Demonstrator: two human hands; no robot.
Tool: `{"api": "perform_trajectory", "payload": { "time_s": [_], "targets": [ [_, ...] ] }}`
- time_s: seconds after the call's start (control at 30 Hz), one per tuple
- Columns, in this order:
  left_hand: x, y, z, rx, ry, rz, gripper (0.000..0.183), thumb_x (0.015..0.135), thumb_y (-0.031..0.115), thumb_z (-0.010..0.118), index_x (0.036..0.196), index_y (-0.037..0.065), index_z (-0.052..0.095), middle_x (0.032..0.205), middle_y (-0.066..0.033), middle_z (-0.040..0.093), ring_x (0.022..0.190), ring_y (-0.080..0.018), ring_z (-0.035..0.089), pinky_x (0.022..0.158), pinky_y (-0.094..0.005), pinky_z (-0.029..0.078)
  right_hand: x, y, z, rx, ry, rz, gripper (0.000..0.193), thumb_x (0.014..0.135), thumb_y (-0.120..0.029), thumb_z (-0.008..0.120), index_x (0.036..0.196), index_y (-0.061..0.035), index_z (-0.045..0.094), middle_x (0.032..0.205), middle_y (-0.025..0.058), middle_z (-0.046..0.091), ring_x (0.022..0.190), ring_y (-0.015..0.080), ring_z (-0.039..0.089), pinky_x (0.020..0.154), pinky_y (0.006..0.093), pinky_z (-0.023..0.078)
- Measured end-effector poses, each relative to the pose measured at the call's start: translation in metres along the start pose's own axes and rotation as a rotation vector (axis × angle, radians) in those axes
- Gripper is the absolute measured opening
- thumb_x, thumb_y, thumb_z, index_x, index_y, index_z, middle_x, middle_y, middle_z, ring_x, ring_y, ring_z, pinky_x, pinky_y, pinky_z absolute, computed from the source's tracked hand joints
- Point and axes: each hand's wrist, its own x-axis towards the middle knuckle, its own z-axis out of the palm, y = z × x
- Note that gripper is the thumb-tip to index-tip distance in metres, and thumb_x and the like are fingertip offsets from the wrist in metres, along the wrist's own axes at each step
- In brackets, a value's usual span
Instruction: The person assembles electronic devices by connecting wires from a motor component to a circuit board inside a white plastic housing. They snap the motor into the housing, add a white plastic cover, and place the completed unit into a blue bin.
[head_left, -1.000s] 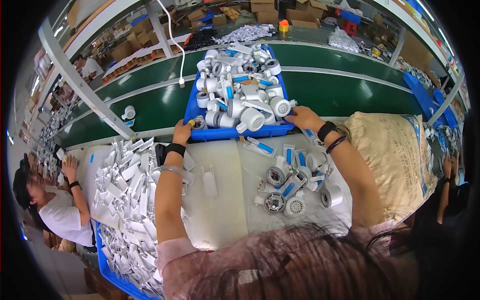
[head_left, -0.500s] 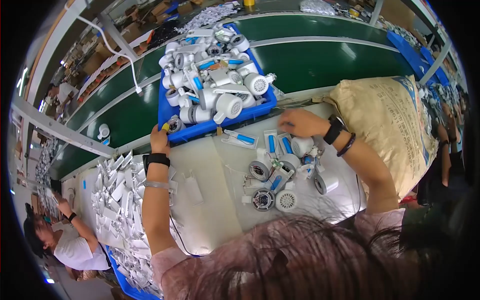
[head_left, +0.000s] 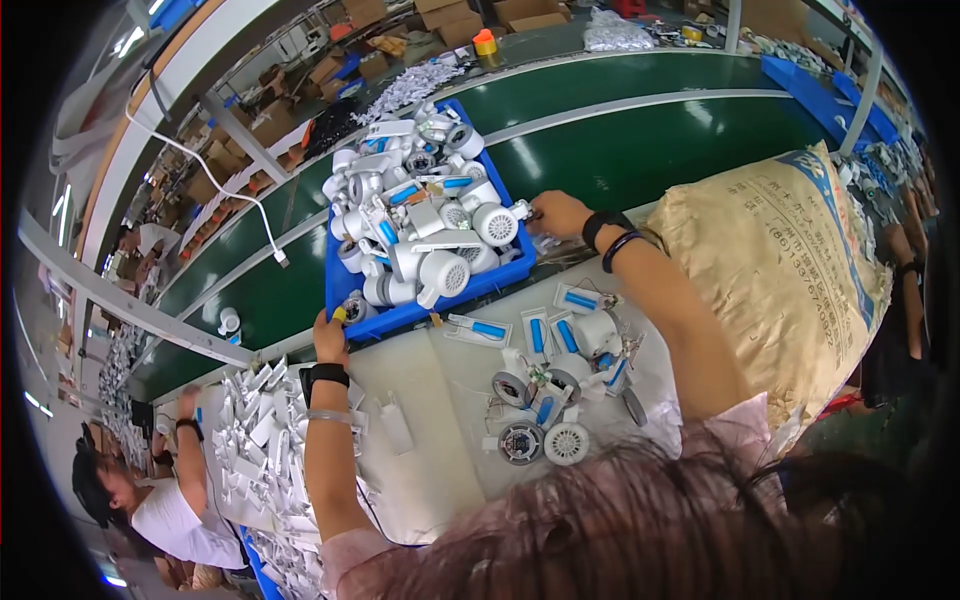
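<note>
A blue bin [head_left: 455, 297] heaped with white and blue plastic parts [head_left: 425, 225] sits at the far edge of the white table, half over the green belt. My left hand [head_left: 329, 338] grips the bin's near left corner. My right hand [head_left: 558, 212] is closed on the bin's right corner. Both wrists wear dark bands. Between my arms on the table lie several loose white housings, round grilles and blue-striped pieces [head_left: 556, 392].
A large tan woven sack [head_left: 790, 270] lies at my right. White plastic pieces [head_left: 262, 450] are piled on the table's left. The green conveyor belt [head_left: 640, 130] runs behind the bin. Another person [head_left: 165, 500] in a white shirt works at the lower left.
My head has tilted, so the whole scene shifted. My right hand left the loose parts on the table and went back to the bin's right corner. My left hand stayed on the bin.
</note>
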Motion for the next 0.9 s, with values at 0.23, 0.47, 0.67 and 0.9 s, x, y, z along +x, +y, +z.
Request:
{"api": "perform_trajectory", "payload": {
  "time_s": [0.23,0.47,0.67,0.9],
  "targets": [
    [0.012,-0.008,0.002,0.015,0.093,0.049,0.041,0.083,0.004,0.047,0.122,-0.007,0.054,0.108,-0.014,0.062,0.092,-0.0218,0.058,0.084,-0.0308,0.044,0.02,-0.034,-0.075,0.045,0.377,-0.026,0.019,0.074,-0.027,0.074,0.079,-0.0091,0.073,0.076,0.0105,0.069,0.071,0.0275,0.067,0.068,0.0373,0.053],
    [0.026,-0.028,-0.003,0.132,0.037,0.12,0.042,0.084,0.006,0.048,0.123,-0.009,0.053,0.114,-0.0182,0.061,0.101,-0.0256,0.058,0.09,-0.0329,0.043,0.057,-0.139,-0.063,-0.106,0.329,-0.44,0.012,0.074,-0.012,0.069,0.084,-0.0055,0.071,0.086,0.0108,0.069,0.079,0.0268,0.066,0.072,0.0348,0.052],
    [0.01,-0.01,0.008,0.164,0.07,0.103,0.042,0.09,0.023,0.059,0.119,-0.008,0.055,0.112,-0.0173,0.062,0.1,-0.0227,0.059,0.087,-0.0317,0.045,0.032,-0.146,-0.067,0.311,0.432,-0.572,0.033,0.074,-0.006,0.062,0.106,-0.0004,0.063,0.102,0.0195,0.065,0.097,0.034,0.062,0.087,0.0372,0.049],
    [-0.001,0.01,0.015,-0.035,-0.131,0.055,0.05,0.085,-0.003,0.047,0.135,-0.005,0.043,0.122,-0.0158,0.058,0.104,-0.0222,0.058,0.092,-0.0299,0.044,-0.014,-0.035,-0.027,0.525,-0.142,0.268,0.033,0.094,-0.025,0.05,0.11,0.0036,0.055,0.083,0.0113,0.062,0.067,0.0185,0.065,0.051,0.0311,0.055]
  ]
}}
